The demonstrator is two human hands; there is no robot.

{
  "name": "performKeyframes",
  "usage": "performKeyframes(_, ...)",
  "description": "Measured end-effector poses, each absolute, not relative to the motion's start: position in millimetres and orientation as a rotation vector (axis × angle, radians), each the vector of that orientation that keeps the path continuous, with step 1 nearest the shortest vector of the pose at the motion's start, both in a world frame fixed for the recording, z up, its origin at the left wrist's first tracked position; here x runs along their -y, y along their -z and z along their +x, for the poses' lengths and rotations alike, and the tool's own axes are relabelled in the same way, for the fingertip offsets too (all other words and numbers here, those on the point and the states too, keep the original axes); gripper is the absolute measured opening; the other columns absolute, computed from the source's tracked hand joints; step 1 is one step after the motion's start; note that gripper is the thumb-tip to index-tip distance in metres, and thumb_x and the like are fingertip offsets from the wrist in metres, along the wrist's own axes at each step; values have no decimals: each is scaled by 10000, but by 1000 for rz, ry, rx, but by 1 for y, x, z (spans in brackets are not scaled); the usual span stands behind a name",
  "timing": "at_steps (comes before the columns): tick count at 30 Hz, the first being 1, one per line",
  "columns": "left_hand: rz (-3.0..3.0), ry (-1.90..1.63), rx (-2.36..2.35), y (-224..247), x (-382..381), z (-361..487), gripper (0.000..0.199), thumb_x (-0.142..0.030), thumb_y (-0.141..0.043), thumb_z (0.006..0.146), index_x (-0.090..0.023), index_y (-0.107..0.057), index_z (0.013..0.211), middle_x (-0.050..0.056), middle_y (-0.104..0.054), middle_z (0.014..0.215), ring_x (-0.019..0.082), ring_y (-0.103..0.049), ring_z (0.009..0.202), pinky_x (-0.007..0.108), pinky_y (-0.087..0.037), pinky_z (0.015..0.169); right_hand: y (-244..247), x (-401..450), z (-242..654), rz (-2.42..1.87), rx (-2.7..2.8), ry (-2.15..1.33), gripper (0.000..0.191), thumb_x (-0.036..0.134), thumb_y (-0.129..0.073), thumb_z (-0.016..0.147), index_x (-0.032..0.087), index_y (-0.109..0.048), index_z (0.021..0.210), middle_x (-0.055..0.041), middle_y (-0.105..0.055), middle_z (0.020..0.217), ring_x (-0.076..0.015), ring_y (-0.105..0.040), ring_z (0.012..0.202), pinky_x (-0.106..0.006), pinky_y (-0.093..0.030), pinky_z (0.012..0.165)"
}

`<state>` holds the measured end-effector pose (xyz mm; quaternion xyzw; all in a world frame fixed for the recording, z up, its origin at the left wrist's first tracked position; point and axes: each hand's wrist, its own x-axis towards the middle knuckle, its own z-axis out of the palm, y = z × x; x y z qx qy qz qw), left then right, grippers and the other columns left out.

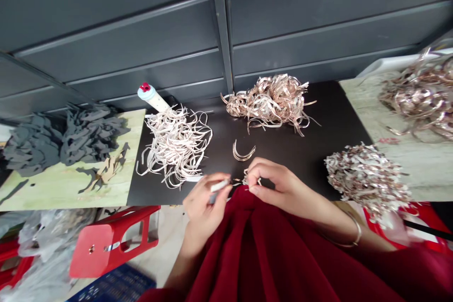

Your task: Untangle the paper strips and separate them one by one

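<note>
My left hand point(208, 200) is closed around a small white tool point(220, 185), whose dark tip points right. Facing it, my right hand point(271, 183) pinches a small thin piece too blurred to make out, near the front edge of the black table point(300, 155). Small pale pieces point(245, 180) lie beside its fingertips. Just beyond the hands are a few curved thin strips point(244, 155). A heap of white strips point(179, 144) is at the left, and a heap of shiny rose-gold strips point(274, 101) is at the back.
A cluster of short shiny pieces point(366, 177) sits at the right, with more metallic strips point(421, 96) beyond. Dark grey pieces point(88, 134) lie far left. A white bottle point(154, 99) leans by the wall. A red stool point(94, 252) stands below.
</note>
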<state>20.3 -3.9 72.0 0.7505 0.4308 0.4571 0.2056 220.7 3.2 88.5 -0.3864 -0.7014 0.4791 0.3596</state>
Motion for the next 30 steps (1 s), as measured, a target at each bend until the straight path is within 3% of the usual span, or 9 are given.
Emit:
performKeyframes(5, 2208, -1277, -1757, -34, -31, -26, 34, -172, -623, 781, -169, -590, 770, 23, -677, 794, 149, -648, 751, 264, -504, 724, 15, -20, 232, -1580, 2002, -1059, 180, 127, -481, 869, 153, -559, 708, -8, -557, 766, -114, -538, 733, -219, -412, 699)
performKeyframes(8, 2305, -872, -2064, -3, -59, -63, 115, -238, -549, 826, -144, -603, 867, 60, -657, 788, 178, -624, 741, 282, -478, 721, 85, -16, 232, -1763, 2131, -967, 229, 117, -453, 881, 134, -597, 704, -42, -584, 772, -137, -548, 760, -243, -419, 747)
performKeyframes(12, 2384, -203, -2222, 38, -92, -104, 282, -224, -391, 880, -114, -596, 1039, 126, -657, 874, 252, -587, 878, 323, -430, 758, 146, 1, 222, -1845, 2179, -885, 230, 96, -433, 879, 110, -633, 768, -129, -617, 890, -204, -541, 874, -319, -419, 812)
performKeyframes(15, 2381, 30, -2201, 59, -112, -121, 336, -172, -340, 880, -93, -604, 1072, 147, -663, 873, 273, -568, 911, 345, -400, 805, 169, 16, 220, -1799, 2225, -855, 215, 73, -443, 859, 112, -653, 834, -143, -625, 930, -225, -540, 903, -344, -434, 827)
performKeyframes(20, 2308, 121, -2197, 80, -130, -136, 329, -147, -370, 846, -87, -635, 1031, 165, -662, 916, 289, -570, 916, 361, -405, 781, 181, 45, 244, -1668, 2237, -817, 307, 60, -452, 830, 186, -658, 1020, -78, -633, 881, -194, -573, 849, -303, -494, 797)
performKeyframes(25, 2235, 163, -2211, 88, -138, -144, 270, -126, -419, 802, -92, -653, 932, 159, -653, 958, 270, -592, 903, 347, -425, 766, 183, 58, 269, -1714, 2096, -677, 325, 119, -378, 873, 187, -668, 1002, -103, -622, 931, -222, -612, 891, -363, -534, 820)
performKeyframes(30, 2261, 82, -2204, 83, -133, -141, 322, -134, -463, 792, -102, -598, 1084, 162, -622, 1093, 291, -565, 1006, 398, -417, 865, 199, 57, 267, -1746, 1956, -583, 305, 183, -388, 879, 208, -658, 1018, -99, -634, 928, -245, -636, 896, -398, -550, 828)
